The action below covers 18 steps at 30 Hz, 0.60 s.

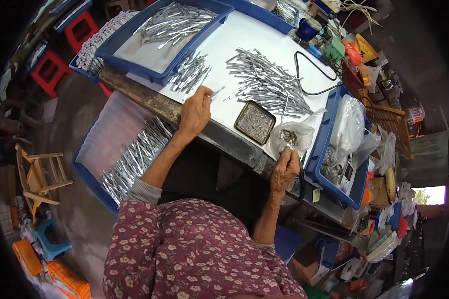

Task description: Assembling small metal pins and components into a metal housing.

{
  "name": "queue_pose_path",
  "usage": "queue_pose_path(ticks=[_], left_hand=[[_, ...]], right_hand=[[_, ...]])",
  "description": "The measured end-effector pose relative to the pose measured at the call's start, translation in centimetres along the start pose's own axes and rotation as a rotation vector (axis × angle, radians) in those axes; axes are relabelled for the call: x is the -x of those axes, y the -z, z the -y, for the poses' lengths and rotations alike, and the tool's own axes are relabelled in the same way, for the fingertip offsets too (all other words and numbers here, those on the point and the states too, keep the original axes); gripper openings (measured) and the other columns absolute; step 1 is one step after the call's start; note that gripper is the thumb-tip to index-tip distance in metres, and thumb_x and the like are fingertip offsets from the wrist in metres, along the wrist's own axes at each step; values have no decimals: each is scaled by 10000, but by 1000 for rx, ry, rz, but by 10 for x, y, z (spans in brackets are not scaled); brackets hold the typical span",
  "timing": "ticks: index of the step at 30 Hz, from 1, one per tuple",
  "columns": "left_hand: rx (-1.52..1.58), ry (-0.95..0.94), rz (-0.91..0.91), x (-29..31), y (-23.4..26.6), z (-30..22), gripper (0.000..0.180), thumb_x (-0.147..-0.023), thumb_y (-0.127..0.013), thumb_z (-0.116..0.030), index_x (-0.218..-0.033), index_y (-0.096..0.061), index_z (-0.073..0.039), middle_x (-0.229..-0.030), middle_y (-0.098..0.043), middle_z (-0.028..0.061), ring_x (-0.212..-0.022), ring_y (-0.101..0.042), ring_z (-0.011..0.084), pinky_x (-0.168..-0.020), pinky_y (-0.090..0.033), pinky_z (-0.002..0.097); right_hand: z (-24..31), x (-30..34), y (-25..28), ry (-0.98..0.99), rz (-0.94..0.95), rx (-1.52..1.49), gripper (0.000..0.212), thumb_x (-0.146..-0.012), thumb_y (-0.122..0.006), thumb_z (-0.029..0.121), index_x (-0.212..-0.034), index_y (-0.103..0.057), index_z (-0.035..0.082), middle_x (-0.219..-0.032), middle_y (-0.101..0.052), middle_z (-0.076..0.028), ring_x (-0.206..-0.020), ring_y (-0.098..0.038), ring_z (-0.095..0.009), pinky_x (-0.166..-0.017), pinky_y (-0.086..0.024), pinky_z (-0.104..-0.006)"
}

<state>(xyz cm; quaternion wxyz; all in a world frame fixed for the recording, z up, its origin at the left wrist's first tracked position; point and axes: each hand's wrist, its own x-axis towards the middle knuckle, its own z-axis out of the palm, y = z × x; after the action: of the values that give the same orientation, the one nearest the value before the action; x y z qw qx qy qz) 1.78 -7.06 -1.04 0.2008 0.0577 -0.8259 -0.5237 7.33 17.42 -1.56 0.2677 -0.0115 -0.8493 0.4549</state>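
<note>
My left hand (196,110) is closed near the table's front edge. From its fingers juts a thin grey metal strip (217,92), slightly blurred. Just beyond it lies a small pile of similar strips (191,74); a larger pile (267,82) spreads farther right. My right hand (286,169) has thumb and fingers pinched together at the near side of an open clear plastic bag (307,130). Small dark metal parts (288,137) lie in that bag. What the right fingertips hold is hidden. A square dark tin (255,122) with small metal bits sits between the hands.
A blue tray (167,74) of strips stands at the far left. Another blue tray (312,172) with plastic bags is on the right. Below the table at left is a blue-rimmed crate (92,172) of strips. A black cable (304,90) loops across the white tabletop (224,42).
</note>
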Motion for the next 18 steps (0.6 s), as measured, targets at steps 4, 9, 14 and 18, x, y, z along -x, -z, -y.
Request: queue_pose_path(ticks=[4,9,14,18], left_hand=[[-229,-154,-110,-18,2,18,146,-801,-428,-45,-904,-525,-9,-793,-579,210,-759,-564,383,-648,-433,434],[-414,-251,-262,-52,4,36,167,-764,-406,13,-883,-519,-18,-866,-558,201,-796,-545,395,-684,-441,446],[-606,-322,-305,-76,6,57,160,-744,-428,13,-882,-500,-22,-871,-518,185,-816,-526,372,-693,-435,427],[-702,-424,-303,-76,4,60,146,-733,-460,15,-867,-501,-26,-858,-507,157,-807,-514,333,-678,-439,392]], right_hand=[[1,5,4,-4,-14,-20,267,-917,-460,170,-705,-448,8,-587,-362,24,-524,-301,-59,-455,-257,-233],[5,5,9,-15,-19,-26,243,-914,-470,163,-731,-452,3,-620,-381,27,-542,-313,-47,-460,-263,-215],[1,6,6,2,-28,-20,233,-909,-481,161,-748,-475,-7,-617,-399,23,-545,-330,-49,-466,-281,-211],[2,5,3,29,-12,53,227,-904,-487,150,-743,-490,-9,-584,-393,17,-532,-332,-56,-461,-289,-219]])
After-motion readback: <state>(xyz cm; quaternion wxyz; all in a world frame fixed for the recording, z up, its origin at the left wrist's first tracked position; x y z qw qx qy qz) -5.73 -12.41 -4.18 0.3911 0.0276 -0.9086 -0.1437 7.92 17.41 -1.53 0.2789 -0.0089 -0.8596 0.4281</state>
